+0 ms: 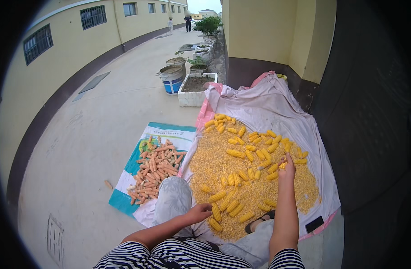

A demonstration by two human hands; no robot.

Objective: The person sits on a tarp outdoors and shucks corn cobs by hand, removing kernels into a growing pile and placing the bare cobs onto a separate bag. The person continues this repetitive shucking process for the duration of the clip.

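Note:
My right hand (287, 168) is stretched out over the far right of the corn pile, with a piece of yellow corn (283, 165) between thumb and fingers. Most of that piece is hidden by the hand. Just beyond the fingertips lies an ear of corn (287, 147). Low and to the left, my left hand (199, 214) hovers by my knee with loosely curved fingers, holding nothing I can see. Its fingertips are close beside another ear (216, 212); whether they touch is unclear. Loose shelled kernels (215, 161) spread beneath many whole ears.
A pale cloth sheet (259, 95) lies under the corn. Left of it, bare cobs (155, 171) are heaped on a printed sack (121, 198). A dark phone-like slab (314, 224) rests at the sheet's right edge. Beyond stand a foam planter (191, 99) and a bucket (172, 82). Two people are far off.

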